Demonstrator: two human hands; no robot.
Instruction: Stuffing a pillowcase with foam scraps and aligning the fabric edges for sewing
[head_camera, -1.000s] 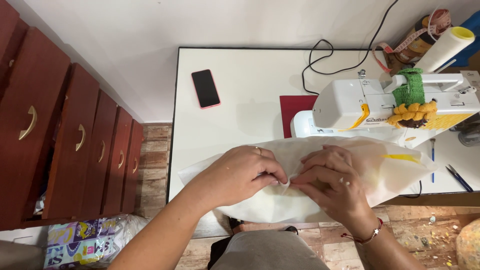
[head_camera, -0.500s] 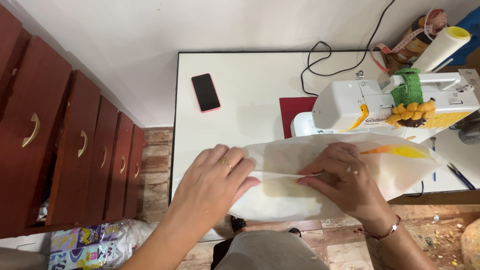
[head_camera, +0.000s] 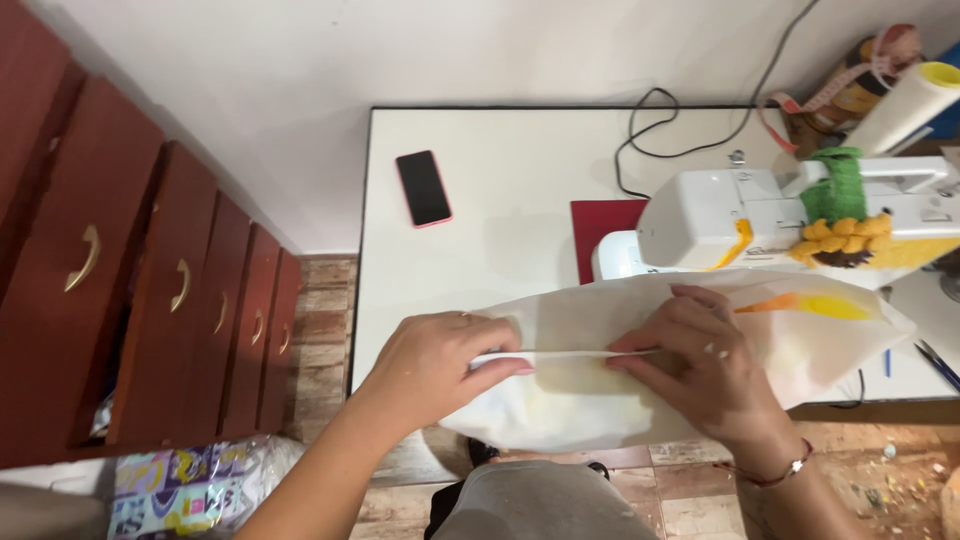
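- A row of dark red-brown wooden drawers with curved brass handles (head_camera: 140, 300) stands at the far left, well apart from the work.
- The left hand (head_camera: 440, 360) lies on the left part of a thin, cream-white fabric piece with a yellow and orange print (head_camera: 570, 400); thumb and fingers are closed on a raised fold, pinching it at its left end.
- A flat black phone in a pink-red case (head_camera: 423, 188) lies on the white tabletop with a dark edge (head_camera: 500, 140), behind the left hand and clear of the cloth.
- The fabric drapes over the table's near edge, sagging off it, so it looks light, soft and limp; it would likely slip and lose a crease unless held at both ends of the fold.
- The right hand (head_camera: 700, 365) presses flat on the cloth, fingertips gripping the right end of the same fold, so the ridge runs taut between both hands.
- A white sewing machine with green and yellow crocheted trim (head_camera: 780, 215) sits just behind the cloth's right part.
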